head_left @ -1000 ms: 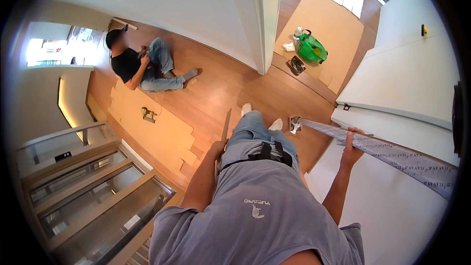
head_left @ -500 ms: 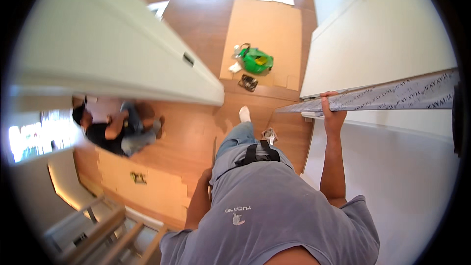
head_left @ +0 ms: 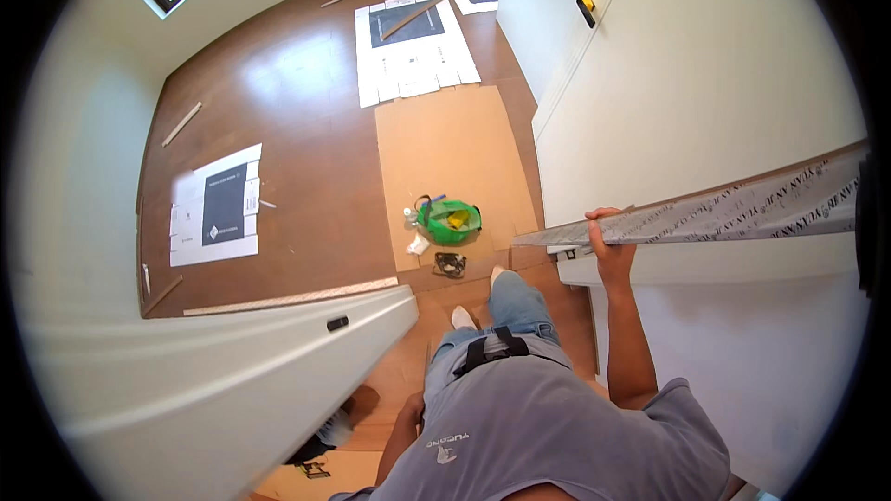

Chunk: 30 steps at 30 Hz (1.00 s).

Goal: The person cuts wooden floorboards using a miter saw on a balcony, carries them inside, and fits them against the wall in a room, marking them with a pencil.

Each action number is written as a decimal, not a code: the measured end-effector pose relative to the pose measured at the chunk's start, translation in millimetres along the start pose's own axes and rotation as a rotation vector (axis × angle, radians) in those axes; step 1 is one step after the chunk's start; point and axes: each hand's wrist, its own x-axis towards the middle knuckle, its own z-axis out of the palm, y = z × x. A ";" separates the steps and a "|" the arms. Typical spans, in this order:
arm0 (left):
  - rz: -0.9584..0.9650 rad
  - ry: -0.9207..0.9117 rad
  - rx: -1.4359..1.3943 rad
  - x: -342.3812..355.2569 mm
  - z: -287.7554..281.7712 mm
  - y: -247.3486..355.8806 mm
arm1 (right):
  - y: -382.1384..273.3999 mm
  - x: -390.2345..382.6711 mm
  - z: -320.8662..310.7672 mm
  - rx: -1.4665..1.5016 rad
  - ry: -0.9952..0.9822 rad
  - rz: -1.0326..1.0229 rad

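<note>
My right hand (head_left: 611, 243) is wrapped round the edge of a long trim strip (head_left: 742, 206), covered in printed grey film. The strip runs from the right rim of the view toward the doorway, narrowing with distance. Its near end is cut off by the dark edge of the view. My left hand (head_left: 413, 410) hangs by my left hip, and its fingers are hidden against my clothing. A white door (head_left: 278, 362) with a black latch (head_left: 338, 323) stands open to my left.
Ahead on a cardboard sheet (head_left: 455, 144) lies a green bag (head_left: 450, 223), with a dark coiled item (head_left: 450, 265) just nearer. White sheets (head_left: 190, 218) lie on the brown floor (head_left: 306, 176). A yellow-and-black tool (head_left: 586, 9) is on the right-hand white panel (head_left: 687, 93).
I have stepped forward toward the green bag, carrying the strip along in my right hand. More of the room ahead shows, and the seated person at left is now mostly hidden behind the door.
</note>
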 end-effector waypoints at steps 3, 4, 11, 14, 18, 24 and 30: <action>0.006 -0.002 0.007 30.9 2.4 11.5 | 17.5 3.9 6.1 -0.067 0.059 -0.018; 0.008 0.000 0.007 40.5 3.7 14.4 | 23.2 6.7 9.6 -0.075 0.074 -0.026; 0.124 0.063 -0.191 141.2 78.0 57.3 | 127.0 26.3 4.9 0.030 0.094 -0.125; 0.176 0.087 -0.267 164.6 114.9 97.0 | 201.9 39.8 -19.4 0.038 0.065 -0.052; 0.265 0.141 -0.417 189.4 147.4 148.9 | 244.5 67.2 -10.1 0.150 0.003 -0.080; 0.414 0.186 -0.383 207.0 164.3 241.4 | 262.5 135.1 -13.6 -0.082 0.035 -0.161; 0.417 0.299 -0.263 239.9 172.5 336.2 | 293.8 188.0 38.7 0.080 -0.059 -0.165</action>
